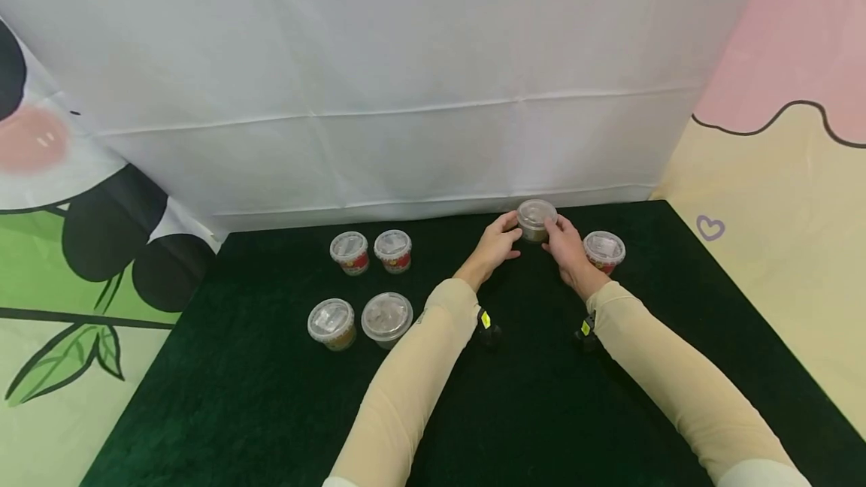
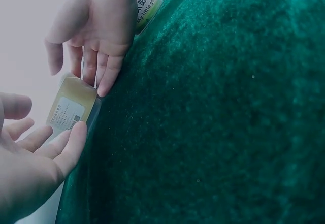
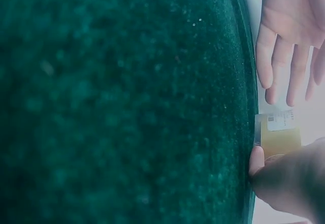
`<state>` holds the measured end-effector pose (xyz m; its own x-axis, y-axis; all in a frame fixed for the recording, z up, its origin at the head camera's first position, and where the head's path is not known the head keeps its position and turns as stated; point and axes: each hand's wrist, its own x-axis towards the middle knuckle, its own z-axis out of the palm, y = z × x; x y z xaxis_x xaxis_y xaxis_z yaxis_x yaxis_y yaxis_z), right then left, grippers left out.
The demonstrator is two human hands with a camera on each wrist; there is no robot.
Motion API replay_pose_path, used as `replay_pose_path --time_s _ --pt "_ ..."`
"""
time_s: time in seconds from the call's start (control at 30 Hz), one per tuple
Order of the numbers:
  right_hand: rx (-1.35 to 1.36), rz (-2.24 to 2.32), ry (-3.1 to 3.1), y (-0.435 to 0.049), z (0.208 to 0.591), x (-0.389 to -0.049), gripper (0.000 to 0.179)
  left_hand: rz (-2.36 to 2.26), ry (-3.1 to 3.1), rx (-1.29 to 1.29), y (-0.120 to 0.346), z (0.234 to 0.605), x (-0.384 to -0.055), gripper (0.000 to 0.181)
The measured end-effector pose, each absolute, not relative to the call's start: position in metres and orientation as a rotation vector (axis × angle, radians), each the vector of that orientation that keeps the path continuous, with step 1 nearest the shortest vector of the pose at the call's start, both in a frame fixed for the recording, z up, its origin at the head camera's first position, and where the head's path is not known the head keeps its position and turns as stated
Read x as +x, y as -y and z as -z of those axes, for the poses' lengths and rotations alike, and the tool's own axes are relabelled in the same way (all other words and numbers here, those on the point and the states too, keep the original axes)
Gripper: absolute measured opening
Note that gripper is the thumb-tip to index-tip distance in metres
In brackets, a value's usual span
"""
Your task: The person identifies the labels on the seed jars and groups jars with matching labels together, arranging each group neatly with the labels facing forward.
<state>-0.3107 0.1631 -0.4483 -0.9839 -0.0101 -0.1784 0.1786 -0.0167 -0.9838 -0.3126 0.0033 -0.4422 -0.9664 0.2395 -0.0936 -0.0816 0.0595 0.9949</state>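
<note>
- A lidded cup stands near the back edge of the green counter, between the person's hands.
- The left hand is beside it, fingers spread and nearly straight.
- The right hand is against the cup's other side; whether its fingers grip or only touch cannot be told.
- Another cup sits beside the right wrist; four more cups stand left.

you face a creased white sheet at twelve o'clock, a cartoon backdrop at nine, a pink-and-cream backdrop at three, around your dark green tabletop.
</note>
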Motion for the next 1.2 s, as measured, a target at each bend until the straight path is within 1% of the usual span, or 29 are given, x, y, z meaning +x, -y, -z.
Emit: replay_pose_path --time_s 0.17,0.33,0.47,0.7,0.8,1.03,1.2 --pt "0.146 2.125 -2.131 -0.162 0.449 -0.31 0.059 -1.99 -2.129 0.173 -0.002 0.44 -0.312 0.049" --pt "0.048 2.079 -2.169 -0.161 0.443 -0.304 0.06 -1.985 -2.213 0.194 0.004 0.435 -0.308 0.044" --pt "-0.053 2.088 -2.169 -0.159 0.432 -0.297 0.062 -2.013 -2.282 0.244 0.01 0.425 -0.304 0.043" --pt "-0.207 2.124 -2.128 -0.152 0.412 -0.287 0.066 -2.119 -2.369 0.243 0.021 0.403 -0.297 0.049" --pt "-0.261 2.142 -2.113 -0.147 0.4 -0.284 0.066 -2.14 -2.405 0.265 0.028 0.393 -0.296 0.048" --pt "-0.359 2.175 -2.063 -0.14 0.38 -0.273 0.061 -2.11 -2.363 0.4 0.053 0.366 -0.283 0.045" --pt "-0.38 2.149 -1.997 -0.14 0.366 -0.264 0.064 -2.001 -2.373 0.54 0.069 0.347 -0.269 0.038"
